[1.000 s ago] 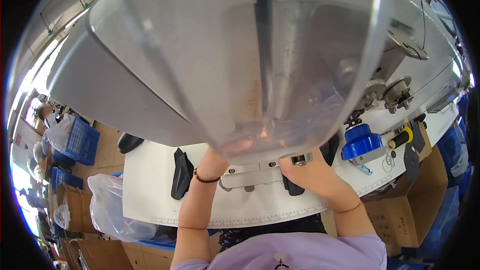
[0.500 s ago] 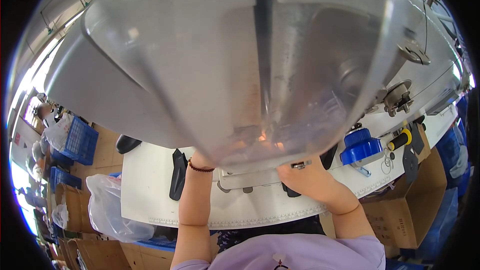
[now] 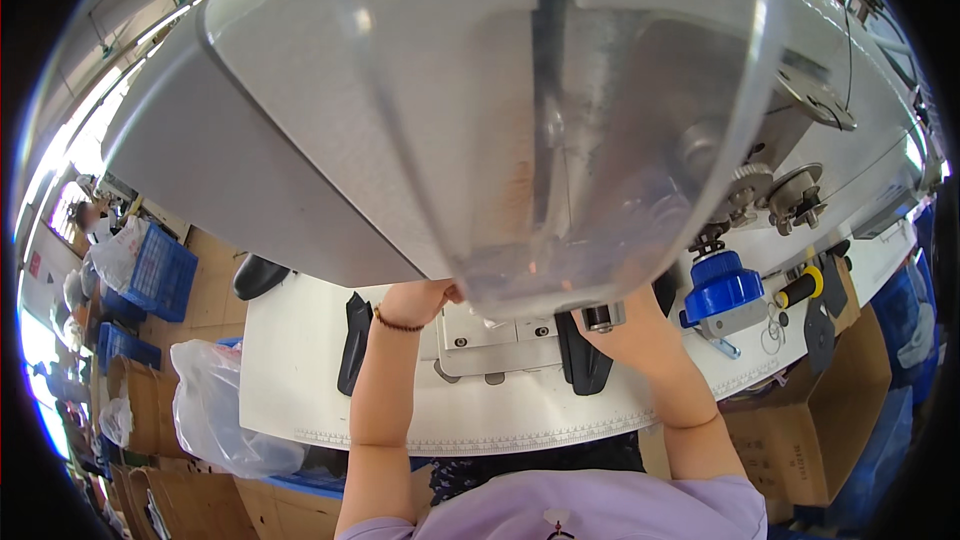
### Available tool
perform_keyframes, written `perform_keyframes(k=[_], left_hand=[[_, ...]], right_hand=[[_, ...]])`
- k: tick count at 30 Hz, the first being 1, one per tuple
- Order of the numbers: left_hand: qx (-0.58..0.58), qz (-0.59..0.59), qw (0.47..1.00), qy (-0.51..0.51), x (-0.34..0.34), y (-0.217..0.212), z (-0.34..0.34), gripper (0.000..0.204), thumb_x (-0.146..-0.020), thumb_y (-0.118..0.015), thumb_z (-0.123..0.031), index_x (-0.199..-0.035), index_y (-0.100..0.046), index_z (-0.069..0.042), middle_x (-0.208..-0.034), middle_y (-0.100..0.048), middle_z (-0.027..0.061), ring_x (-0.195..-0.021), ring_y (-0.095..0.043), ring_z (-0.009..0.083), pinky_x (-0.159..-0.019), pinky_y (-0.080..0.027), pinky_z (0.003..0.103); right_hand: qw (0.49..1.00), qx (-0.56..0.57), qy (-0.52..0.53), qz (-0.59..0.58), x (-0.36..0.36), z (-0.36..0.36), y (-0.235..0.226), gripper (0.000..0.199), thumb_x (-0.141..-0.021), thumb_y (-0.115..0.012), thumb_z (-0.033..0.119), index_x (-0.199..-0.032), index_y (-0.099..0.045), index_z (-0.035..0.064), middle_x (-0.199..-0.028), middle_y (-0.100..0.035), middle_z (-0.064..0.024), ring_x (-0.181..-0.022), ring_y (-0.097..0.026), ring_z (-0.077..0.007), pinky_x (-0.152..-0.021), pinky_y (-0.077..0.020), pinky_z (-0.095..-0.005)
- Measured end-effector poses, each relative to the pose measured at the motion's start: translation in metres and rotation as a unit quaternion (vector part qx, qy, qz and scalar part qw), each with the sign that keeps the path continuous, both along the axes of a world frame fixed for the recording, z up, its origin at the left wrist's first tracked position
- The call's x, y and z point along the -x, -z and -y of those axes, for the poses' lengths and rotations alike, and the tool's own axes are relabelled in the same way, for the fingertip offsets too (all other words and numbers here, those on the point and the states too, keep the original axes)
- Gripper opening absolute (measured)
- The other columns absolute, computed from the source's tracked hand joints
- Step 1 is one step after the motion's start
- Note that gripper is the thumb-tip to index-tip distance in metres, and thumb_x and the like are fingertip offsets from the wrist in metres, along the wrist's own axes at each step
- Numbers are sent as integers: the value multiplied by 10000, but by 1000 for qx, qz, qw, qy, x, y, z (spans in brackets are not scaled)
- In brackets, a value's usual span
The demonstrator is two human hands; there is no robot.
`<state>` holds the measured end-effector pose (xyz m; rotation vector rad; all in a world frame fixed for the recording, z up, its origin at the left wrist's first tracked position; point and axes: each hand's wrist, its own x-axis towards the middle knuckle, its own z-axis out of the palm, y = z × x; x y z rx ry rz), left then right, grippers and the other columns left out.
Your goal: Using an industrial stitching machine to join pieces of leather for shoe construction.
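From where I stand, I can see a white table (image 3: 300, 390) with ruler marks along its curved edge. Near its right end lies a tool with a black and yellow handle (image 3: 798, 288), and close by are some thin wire loops (image 3: 772, 336). Below that side is a big brown box (image 3: 790, 450), wide open. Blue plastic (image 3: 912, 285) is bunched up beside it.

Over on the left, a big see-through bag (image 3: 225, 415) puffs out next to the table. Farther off is a blue basket (image 3: 163, 275) with a smaller pale bag (image 3: 117, 252) at it. More brown boxes (image 3: 195, 505) stand low down. Far back, there's another person (image 3: 98, 225).
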<state>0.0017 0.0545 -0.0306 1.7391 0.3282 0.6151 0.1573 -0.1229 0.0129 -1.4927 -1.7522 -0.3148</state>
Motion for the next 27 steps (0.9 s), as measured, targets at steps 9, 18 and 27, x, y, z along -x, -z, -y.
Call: perform_keyframes(k=[9, 18, 27], left_hand=[[116, 43, 988, -92, -5, -24, 58, 163, -773, -432, -53, -645, -522, -9, -524, -491, 9, -436, -415, 48, -426, -339, 154], [160, 90, 982, -50, -5, -13, 44, 52, -718, -533, -10, -735, -536, 39, -607, -473, 3, -558, -420, 74, -507, -349, 184], [-62, -2, 998, -7, 12, 43, -13, 78, -736, -483, 10, -775, -550, 14, -702, -509, 30, -621, -449, 90, -564, -374, 240]], right_hand=[[999, -3, 3, -38, 4, -3, -7, 261, -584, -575, 57, -842, -544, 83, -820, -520, -56, -830, -452, -233, -725, -356, -327], [943, 125, -20, -309, 19, 6, -9, 257, -567, -607, 50, -812, -532, 37, -862, -517, -66, -799, -489, -244, -721, -395, -309], [977, 57, 29, 204, 23, 11, -17, 285, -588, -549, 111, -858, -496, 35, -791, -510, -76, -750, -496, -229, -757, -385, -332]])
